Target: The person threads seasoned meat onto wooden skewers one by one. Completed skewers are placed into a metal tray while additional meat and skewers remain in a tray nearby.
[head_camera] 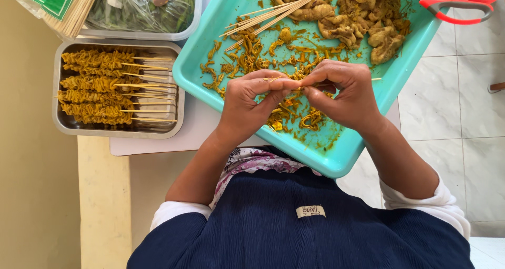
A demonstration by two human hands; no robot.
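Left hand, right hand: fingertips pinched together on thin bamboo skewer. Both curl over turquoise plastic tray; yellow meat strip apparently between them

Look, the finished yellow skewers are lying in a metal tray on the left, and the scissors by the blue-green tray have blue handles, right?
Almost. The scissors have red handles, not blue; the head view shows them at the top right corner of the blue-green tray. The rest holds: the finished yellow skewers do lie in the metal tray on the left.
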